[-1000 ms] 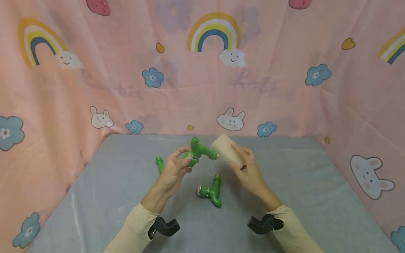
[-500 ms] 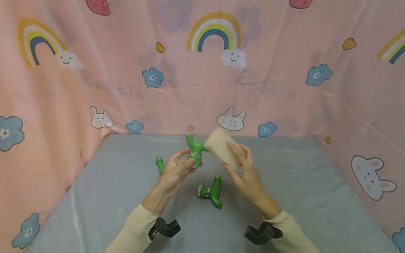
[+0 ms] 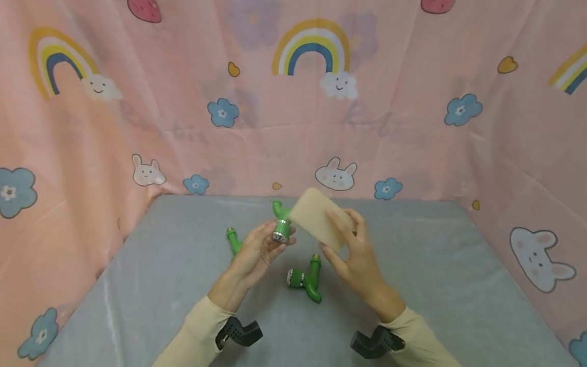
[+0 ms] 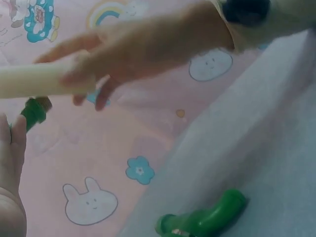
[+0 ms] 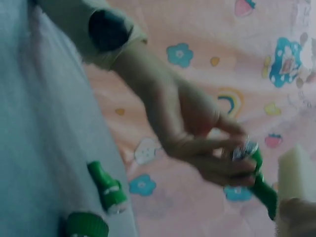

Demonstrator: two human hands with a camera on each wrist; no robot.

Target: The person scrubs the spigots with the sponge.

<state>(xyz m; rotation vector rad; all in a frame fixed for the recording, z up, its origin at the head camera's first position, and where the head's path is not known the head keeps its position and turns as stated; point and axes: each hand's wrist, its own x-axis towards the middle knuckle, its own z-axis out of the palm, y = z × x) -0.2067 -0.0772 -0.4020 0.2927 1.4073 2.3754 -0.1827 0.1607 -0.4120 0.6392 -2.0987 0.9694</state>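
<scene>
My left hand (image 3: 252,255) grips a green plastic water tap (image 3: 282,229) by its ribbed knob, the silvery cap facing me and the curved spout upward. Held in my right hand (image 3: 364,267) between thumb and fingers is a cream sponge block (image 3: 316,211). In the head view the sponge covers the tap's inlet end; the left wrist view shows that threaded end (image 4: 43,103) just beneath the sponge (image 4: 44,81). Whether they touch I cannot tell. In the right wrist view, fingers wrap the knob (image 5: 245,150).
A second green tap (image 3: 312,280) lies on the grey tabletop (image 3: 435,280) between my forearms. Another green tap (image 3: 232,238) lies further left, partly hidden behind my left hand. A pink printed curtain (image 3: 412,148) hangs behind and beside the table.
My right hand has brought the sponge leftward, over the tap's inlet end. My left hand has turned its tap, so the silvery knob cap now faces me. The tap between my forearms stays put.
</scene>
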